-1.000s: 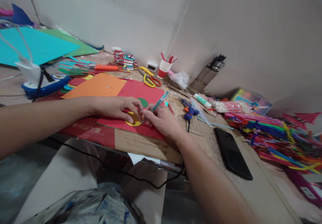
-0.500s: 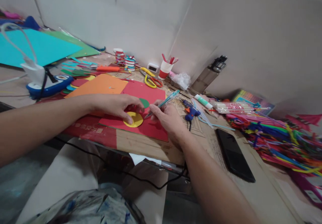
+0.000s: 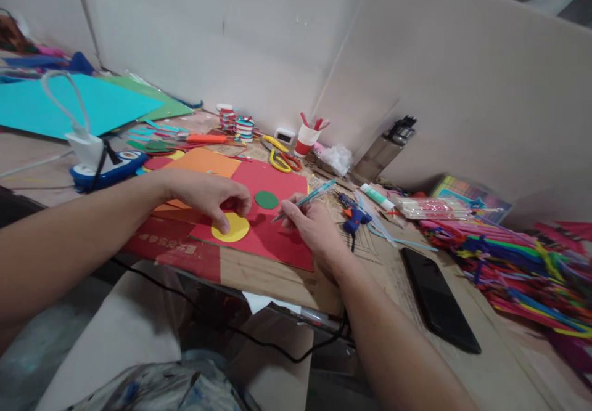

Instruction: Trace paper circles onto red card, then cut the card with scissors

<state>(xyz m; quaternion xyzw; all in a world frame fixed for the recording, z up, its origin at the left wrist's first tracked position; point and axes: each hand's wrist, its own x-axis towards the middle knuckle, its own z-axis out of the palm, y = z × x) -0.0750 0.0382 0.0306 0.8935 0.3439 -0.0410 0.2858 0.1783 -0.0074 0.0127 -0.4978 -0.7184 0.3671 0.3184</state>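
Observation:
A yellow paper circle (image 3: 235, 228) lies at the left near part of a red sheet (image 3: 282, 244). My left hand (image 3: 206, 196) has its thumb on this circle and its fingers curled above it. A green paper circle (image 3: 267, 199) rests on the red sheet between my hands. Pinched in my right hand (image 3: 312, 220) is a pen (image 3: 319, 193) with a clear turquoise barrel, its tip pointing down left close to the sheet. An orange sheet (image 3: 206, 161) is partly under my left forearm.
Scissors (image 3: 280, 159), a red-and-white cup (image 3: 307, 139) and a bottle (image 3: 383, 152) stand or lie at the back. To the right are a blue glue gun (image 3: 355, 215), a glue stick (image 3: 377, 196), a black phone (image 3: 439, 300) and pipe cleaners (image 3: 504, 257). A blue power strip (image 3: 111, 167) sits left.
My left hand has moved left with the yellow circle, away from the green circle, which is now fully uncovered. My right hand still holds the pen. The camera view has shifted slightly.

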